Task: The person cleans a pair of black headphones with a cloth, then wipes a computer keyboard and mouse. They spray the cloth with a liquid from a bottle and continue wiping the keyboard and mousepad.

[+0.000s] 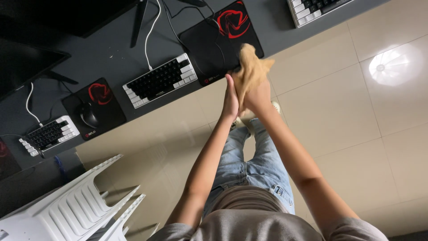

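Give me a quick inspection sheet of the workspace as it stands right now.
Surface: dark grey desk along the top edge.
Job's things: tan cloth bunched between both hands, by the large mouse pad.
Clutter: two full keyboards, a third partly seen; small mouse pad with mouse.
Grippers: left hand flat against cloth; right hand gripping it.
Cables: white cables run from keyboards.
Surroundings: beige tiled floor, white plastic chair, dark monitors.
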